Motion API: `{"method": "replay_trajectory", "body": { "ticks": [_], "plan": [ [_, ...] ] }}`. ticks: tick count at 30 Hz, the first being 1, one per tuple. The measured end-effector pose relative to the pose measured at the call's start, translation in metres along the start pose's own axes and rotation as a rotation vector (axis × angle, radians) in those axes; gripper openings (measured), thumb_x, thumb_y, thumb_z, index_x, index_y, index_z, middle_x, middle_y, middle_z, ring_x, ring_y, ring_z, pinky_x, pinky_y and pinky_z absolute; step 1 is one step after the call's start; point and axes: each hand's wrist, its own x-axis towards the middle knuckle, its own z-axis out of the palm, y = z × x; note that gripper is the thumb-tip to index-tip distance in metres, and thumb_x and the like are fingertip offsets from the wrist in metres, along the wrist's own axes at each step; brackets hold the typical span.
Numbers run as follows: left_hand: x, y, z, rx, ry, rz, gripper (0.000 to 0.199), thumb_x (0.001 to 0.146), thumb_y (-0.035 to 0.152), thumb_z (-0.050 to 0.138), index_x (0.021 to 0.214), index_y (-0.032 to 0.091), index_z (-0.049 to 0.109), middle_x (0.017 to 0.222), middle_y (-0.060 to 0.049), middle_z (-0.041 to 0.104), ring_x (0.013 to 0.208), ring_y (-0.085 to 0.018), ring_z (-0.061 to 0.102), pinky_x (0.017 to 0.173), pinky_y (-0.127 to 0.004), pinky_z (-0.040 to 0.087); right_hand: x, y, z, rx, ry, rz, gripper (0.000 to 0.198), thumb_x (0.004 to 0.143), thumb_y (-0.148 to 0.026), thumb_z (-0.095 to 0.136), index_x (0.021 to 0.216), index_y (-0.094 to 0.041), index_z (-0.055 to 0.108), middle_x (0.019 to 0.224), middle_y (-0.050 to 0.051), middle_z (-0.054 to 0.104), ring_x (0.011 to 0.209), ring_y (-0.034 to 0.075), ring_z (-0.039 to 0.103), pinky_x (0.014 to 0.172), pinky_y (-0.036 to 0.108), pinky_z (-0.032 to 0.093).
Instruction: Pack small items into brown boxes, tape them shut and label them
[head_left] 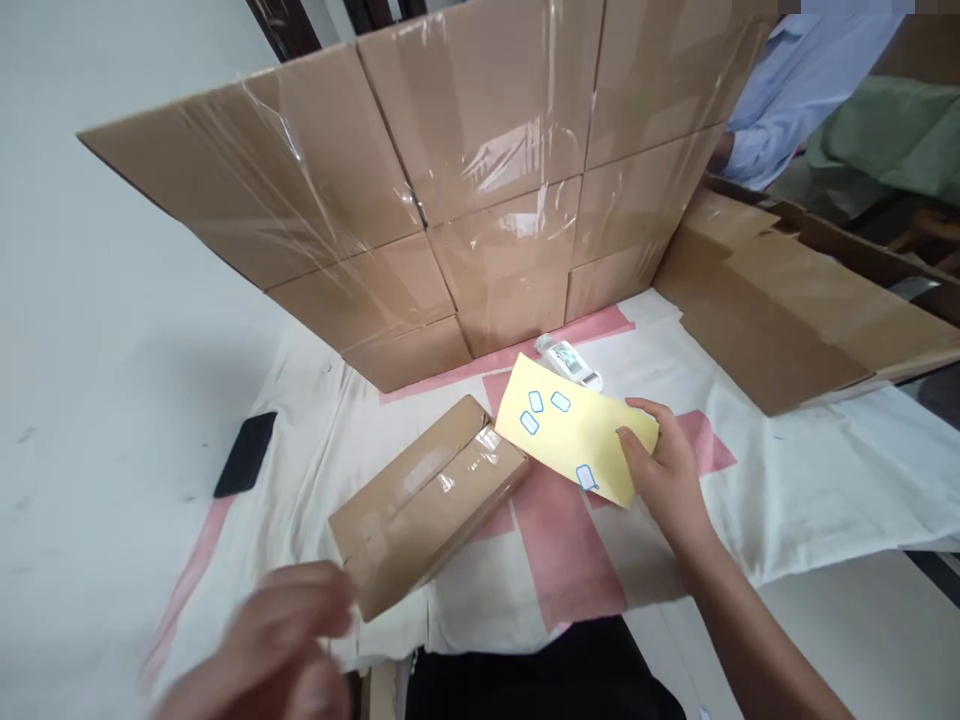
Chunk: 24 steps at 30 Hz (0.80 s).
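My right hand (667, 465) pinches the right end of a yellow sticker sheet (574, 425), thumb on top. A few small white labels with blue edges are scattered over the sheet. Its left corner reaches the end of a taped cardboard box (427, 500) lying on the cloth. Just behind the sheet lies a small white bottle (568, 362), partly covered by it. At the lower left, near the box's close end, my left hand (277, 645) is smeared by motion; its fingers look bent, but whether they hold anything cannot be made out.
A tall wall of taped cardboard (495, 190) stands across the back of the table. White cloth with pink bands (577, 550) covers the table. A black phone (246, 455) lies at the left edge. Cardboard flaps (795, 310) stand right; beyond them shows a person's blue sleeve (787, 100).
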Motion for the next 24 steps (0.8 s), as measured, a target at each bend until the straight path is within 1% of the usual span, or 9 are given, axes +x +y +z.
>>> {"method": "replay_trajectory", "body": {
  "ticks": [2, 5, 7, 10, 12, 14, 18, 20, 24],
  "plan": [
    [-0.015, 0.007, 0.032, -0.089, -0.191, 0.046, 0.015, 0.087, 0.041, 0.065, 0.101, 0.042, 0.061, 0.079, 0.002, 0.062, 0.076, -0.024, 0.063, 0.073, -0.045, 0.057, -0.018, 0.004, -0.004, -0.006, 0.058, 0.031, 0.03, 0.084, -0.038, 0.067, 0.111, -0.025, 0.062, 0.09, 0.004, 0.064, 0.062, 0.02, 0.056, 0.052, 0.033, 0.046],
    [-0.034, 0.003, 0.095, -0.126, -0.59, -0.141, 0.019, 0.091, 0.036, 0.062, 0.11, 0.034, 0.061, 0.082, -0.001, 0.065, 0.072, -0.02, 0.063, 0.065, -0.038, 0.054, -0.043, 0.009, -0.01, -0.037, 0.101, 0.162, 0.025, 0.081, -0.041, 0.072, 0.098, -0.027, 0.06, 0.068, -0.002, 0.054, 0.046, 0.016, 0.042, 0.041, 0.03, 0.035],
    [-0.044, -0.005, 0.132, -0.089, -0.691, -0.285, 0.036, 0.088, 0.039, 0.063, 0.123, 0.031, 0.055, 0.1, -0.005, 0.067, 0.078, -0.02, 0.065, 0.067, -0.037, 0.055, -0.059, 0.012, -0.011, 0.022, 0.083, 0.253, 0.029, 0.079, -0.043, 0.075, 0.094, -0.028, 0.056, 0.062, -0.004, 0.051, 0.044, 0.016, 0.043, 0.038, 0.029, 0.035],
    [-0.056, -0.021, 0.163, 0.074, -0.709, -0.294, 0.055, 0.083, 0.039, 0.068, 0.133, 0.029, 0.049, 0.122, -0.01, 0.063, 0.106, -0.028, 0.065, 0.087, -0.047, 0.055, -0.077, 0.014, -0.009, 0.21, 0.074, 0.322, 0.042, 0.076, -0.043, 0.08, 0.107, -0.03, 0.055, 0.083, 0.001, 0.067, 0.057, 0.022, 0.062, 0.045, 0.033, 0.049],
    [-0.059, -0.032, 0.169, 0.176, -0.703, -0.23, 0.061, 0.083, 0.042, 0.069, 0.138, 0.028, 0.047, 0.133, -0.013, 0.059, 0.125, -0.034, 0.057, 0.098, -0.053, 0.051, -0.085, 0.013, -0.005, 0.348, 0.07, 0.348, 0.058, 0.077, -0.041, 0.08, 0.127, -0.034, 0.051, 0.1, 0.003, 0.071, 0.07, 0.025, 0.07, 0.053, 0.036, 0.057],
    [-0.059, -0.041, 0.17, 0.211, -0.717, -0.163, 0.062, 0.085, 0.044, 0.067, 0.142, 0.028, 0.046, 0.137, -0.014, 0.056, 0.13, -0.036, 0.053, 0.101, -0.054, 0.049, -0.091, 0.012, 0.001, 0.425, 0.032, 0.367, 0.065, 0.081, -0.042, 0.076, 0.138, -0.034, 0.047, 0.105, 0.005, 0.073, 0.08, 0.027, 0.073, 0.061, 0.039, 0.061],
    [-0.058, -0.052, 0.166, 0.219, -0.746, -0.078, 0.052, 0.092, 0.039, 0.059, 0.142, 0.03, 0.049, 0.131, -0.012, 0.061, 0.126, -0.033, 0.057, 0.102, -0.051, 0.049, -0.094, 0.007, 0.011, 0.251, -0.201, 0.301, 0.035, 0.081, -0.04, 0.074, 0.111, -0.022, 0.069, 0.093, 0.006, 0.076, 0.082, 0.029, 0.073, 0.07, 0.04, 0.062],
    [-0.058, -0.055, 0.164, 0.216, -0.762, -0.061, 0.051, 0.094, 0.039, 0.056, 0.143, 0.029, 0.048, 0.132, -0.012, 0.061, 0.126, -0.032, 0.057, 0.102, -0.05, 0.05, -0.093, 0.003, 0.015, 0.174, -0.259, 0.248, 0.023, 0.082, -0.038, 0.072, 0.098, -0.022, 0.072, 0.085, 0.006, 0.076, 0.078, 0.029, 0.073, 0.069, 0.04, 0.062],
    [-0.059, -0.064, 0.162, 0.147, -0.739, -0.003, 0.047, 0.097, 0.04, 0.054, 0.142, 0.029, 0.049, 0.136, -0.011, 0.06, 0.129, -0.03, 0.056, 0.105, -0.048, 0.049, -0.096, 0.0, 0.022, 0.168, -0.307, 0.097, 0.02, 0.084, -0.034, 0.065, 0.101, -0.025, 0.073, 0.094, 0.006, 0.077, 0.085, 0.029, 0.074, 0.077, 0.041, 0.063]
  ]
}}
